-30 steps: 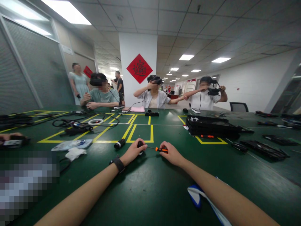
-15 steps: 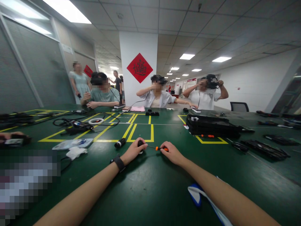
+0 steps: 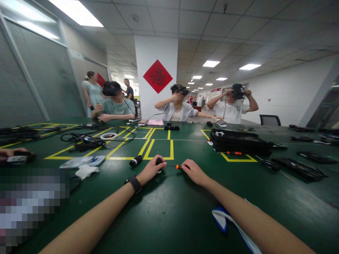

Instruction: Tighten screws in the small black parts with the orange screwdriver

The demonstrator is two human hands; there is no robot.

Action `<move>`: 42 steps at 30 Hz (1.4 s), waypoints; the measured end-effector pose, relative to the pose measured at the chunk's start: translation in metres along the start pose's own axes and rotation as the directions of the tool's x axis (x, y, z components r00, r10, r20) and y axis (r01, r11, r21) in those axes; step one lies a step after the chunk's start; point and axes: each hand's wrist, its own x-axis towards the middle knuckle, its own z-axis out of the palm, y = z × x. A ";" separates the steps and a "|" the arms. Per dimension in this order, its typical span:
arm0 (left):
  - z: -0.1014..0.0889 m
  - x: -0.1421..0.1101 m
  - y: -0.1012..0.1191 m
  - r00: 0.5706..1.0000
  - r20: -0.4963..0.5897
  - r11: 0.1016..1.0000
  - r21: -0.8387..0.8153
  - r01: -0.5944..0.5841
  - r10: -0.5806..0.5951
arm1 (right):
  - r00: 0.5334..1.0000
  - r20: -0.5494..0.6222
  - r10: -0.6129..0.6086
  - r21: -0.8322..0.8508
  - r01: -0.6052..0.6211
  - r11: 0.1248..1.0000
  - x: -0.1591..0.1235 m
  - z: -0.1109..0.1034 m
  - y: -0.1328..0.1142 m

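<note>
My left hand [image 3: 152, 168] is closed around a small black cylindrical piece [image 3: 159, 161] with a whitish lower part, just above the green table [image 3: 159, 218]. Its exact kind is mostly hidden by the fingers. In my right hand [image 3: 194, 171] is a screwdriver [image 3: 178, 166] with an orange and black handle, largely covered by the fingers. The thin shaft points left, and its tip meets the black piece at my left fingertips. A second black cylinder [image 3: 136, 161] with a white band lies on the table left of my left hand.
Black trays [image 3: 238, 141] are stacked at the right, with an orange-handled tool [image 3: 234, 153] before them. Cables [image 3: 87, 141], a plastic bag [image 3: 82, 161] and a crumpled tissue [image 3: 87, 171] lie left. A blue-white strap [image 3: 221, 218] lies near my right forearm. Several people sit opposite.
My right fingers have shifted slightly around the screwdriver handle, covering more of it. My left hand stays nearly in place. In the background, a standing person has turned.
</note>
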 end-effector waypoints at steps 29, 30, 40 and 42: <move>0.001 -0.001 0.001 1.000 -0.020 1.000 -0.023 -0.003 0.003 | 0.999 -0.022 0.031 0.036 -0.030 0.999 -0.005 -0.004 -0.007; 0.000 -0.001 0.002 1.000 -0.021 1.000 -0.017 -0.007 0.007 | 0.999 -0.020 0.045 0.043 -0.044 0.998 -0.005 -0.004 -0.007; 0.001 0.000 0.001 1.000 -0.014 0.999 -0.051 0.003 -0.003 | 0.999 -0.034 -0.002 -0.006 0.002 1.000 -0.002 -0.001 -0.003; 0.001 0.000 0.001 1.000 -0.014 0.998 -0.057 0.006 -0.007 | 0.999 -0.046 -0.016 -0.001 0.016 1.000 -0.004 -0.002 -0.006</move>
